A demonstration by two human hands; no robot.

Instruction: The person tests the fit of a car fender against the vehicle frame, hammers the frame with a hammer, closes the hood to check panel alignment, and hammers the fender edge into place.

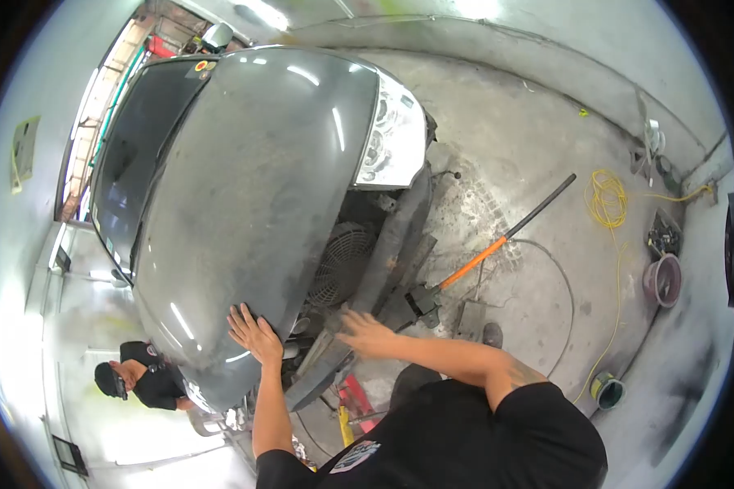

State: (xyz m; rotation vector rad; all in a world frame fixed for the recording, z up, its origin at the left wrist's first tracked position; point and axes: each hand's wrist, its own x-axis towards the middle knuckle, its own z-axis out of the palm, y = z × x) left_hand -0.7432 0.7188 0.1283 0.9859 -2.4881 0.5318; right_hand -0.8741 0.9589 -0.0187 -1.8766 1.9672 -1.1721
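Observation:
A dusty grey car hood fills the middle of the view, its front edge over an exposed engine bay. My left hand lies flat on the hood near its front corner, fingers spread. Above the bare bumper beam, my right hand is stretched out with nothing in it; its fingertips are slightly blurred, and I cannot tell whether it touches the beam. Behind the beam shows a round fan grille. A clear headlight sits at the hood's far front corner.
A floor jack with an orange and black handle stands before the car. A yellow cord, a purple basin and a can lie along the right wall. Another person in black is by the near fender.

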